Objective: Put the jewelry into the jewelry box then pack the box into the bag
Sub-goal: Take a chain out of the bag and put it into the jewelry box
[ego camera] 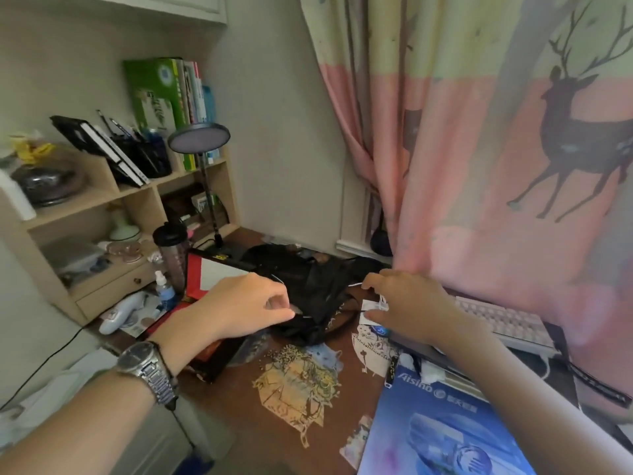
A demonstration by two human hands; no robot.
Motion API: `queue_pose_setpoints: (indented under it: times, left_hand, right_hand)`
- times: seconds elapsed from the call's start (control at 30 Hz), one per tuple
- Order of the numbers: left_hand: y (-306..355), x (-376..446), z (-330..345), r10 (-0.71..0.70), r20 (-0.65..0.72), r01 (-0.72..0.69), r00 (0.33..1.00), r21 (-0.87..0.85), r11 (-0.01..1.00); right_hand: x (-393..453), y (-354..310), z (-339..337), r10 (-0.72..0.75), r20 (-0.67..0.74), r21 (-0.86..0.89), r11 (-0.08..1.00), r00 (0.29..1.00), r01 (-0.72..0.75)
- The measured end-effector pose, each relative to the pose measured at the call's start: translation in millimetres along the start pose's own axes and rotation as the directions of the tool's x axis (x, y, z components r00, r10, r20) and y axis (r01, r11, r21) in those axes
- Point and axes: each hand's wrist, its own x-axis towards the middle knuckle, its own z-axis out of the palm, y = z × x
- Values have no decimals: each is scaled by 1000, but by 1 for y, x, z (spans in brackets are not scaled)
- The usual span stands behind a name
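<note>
Cluttered desk (239,399): left hand (246,305) and right hand (407,303) each pinched on black bag (315,289).

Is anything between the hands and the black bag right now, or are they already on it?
Nothing visible stands between them. The left hand and right hand are both at the black bag on the desk, pinching at its top edges. The jewelry box is not clearly identifiable.

Desk layout
The bag (310,296) is set mid-desk, flanked by a box (205,279) leftward and a keyboard (503,320) rightward.
</note>
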Motion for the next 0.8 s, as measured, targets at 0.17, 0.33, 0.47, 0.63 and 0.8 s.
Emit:
queue_pose_setpoints:
  times: [0.17,0.33,0.47,0.63,0.8]
  left_hand:
    - [-16,27,14,38,74,-36,997,-24,999]
    - [-40,76,14,146,154,-153,977,36,988]
    - [-70,113,15,250,176,-266,952,73,961]
    - [-134,130,44,341,181,-359,922,75,930]
    - [-173,133,109,437,109,-446,893,87,891]
  right_hand:
    - [17,-2,24,22,75,43,999,997,-25]
    - [40,1,37,113,165,83,988,980,-127]
    - [67,-9,54,238,137,114,960,962,-254]
    - [107,-42,113,292,92,74,951,952,-299]
    - [114,-73,190,333,49,-22,943,942,-332]
